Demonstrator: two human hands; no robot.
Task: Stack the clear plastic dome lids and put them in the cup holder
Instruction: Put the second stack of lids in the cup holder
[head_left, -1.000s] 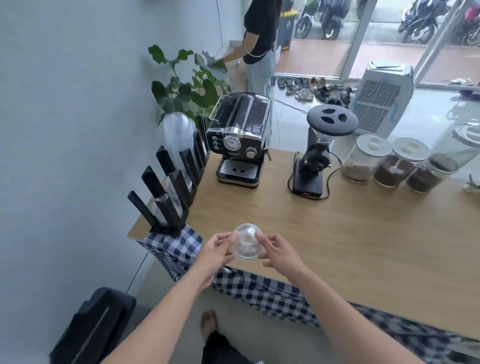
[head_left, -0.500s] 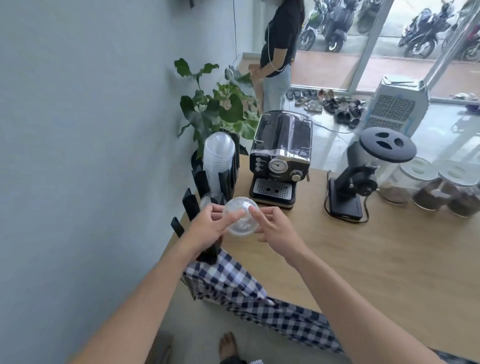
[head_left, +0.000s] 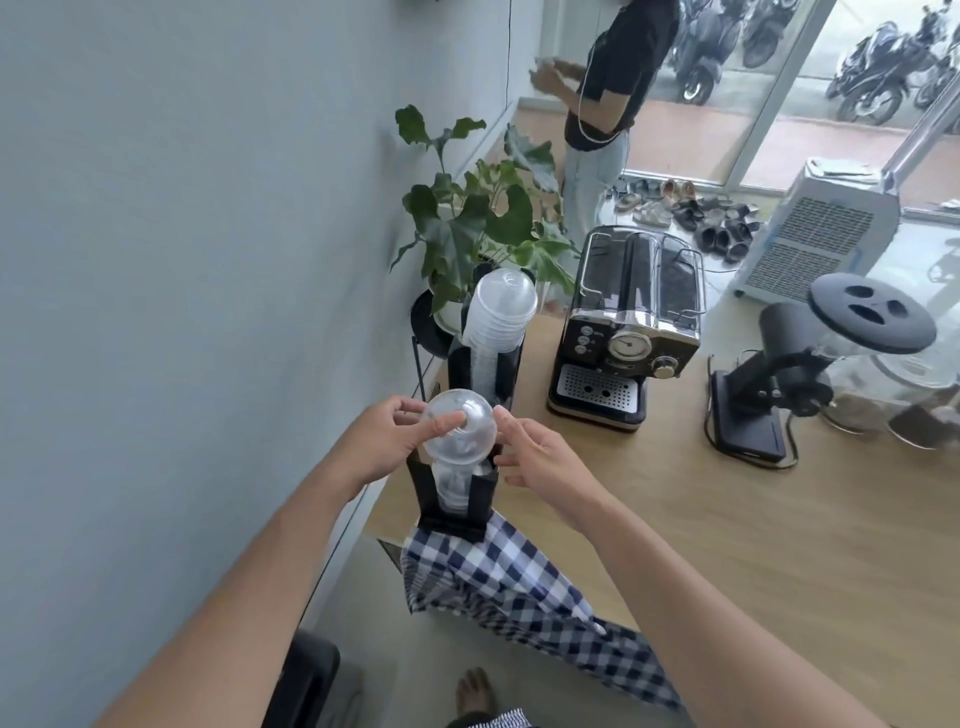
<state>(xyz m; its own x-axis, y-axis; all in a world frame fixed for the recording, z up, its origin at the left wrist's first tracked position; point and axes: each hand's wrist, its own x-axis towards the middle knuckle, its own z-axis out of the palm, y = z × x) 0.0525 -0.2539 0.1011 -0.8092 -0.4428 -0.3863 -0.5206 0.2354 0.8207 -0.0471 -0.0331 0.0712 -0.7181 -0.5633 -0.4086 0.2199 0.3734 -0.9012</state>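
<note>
**Dome lids nearly in the holder**

While there's only the one head view to go on, it tells plenty. Just left of centre frame, the dome lid (head_left: 458, 426) (could be a small nested stack, too clear to count) sits pinched between both hands: left hand (head_left: 387, 441) has thumb and fingers wrapped on its left side, right hand (head_left: 540, 462) touches the right edge with fingertips, other fingers loosely spread. It hovers right above the nearest slot of the black cup holder (head_left: 454, 499), which already has clear plastic sitting in it. So I'd say stacking is basically done and what's left is lowering it in and letting go.

Further up the frame, the far slot holds a tall stack of cups (head_left: 500, 317), ribbed and see-through. Lid is thin, glossy, round with a small hole on top. Holder is matte black, with upright fins. It stands at the left end of a pale wood counter (head_left: 779, 545), beside a blue-and-white checked cloth (head_left: 498, 571).
</note>
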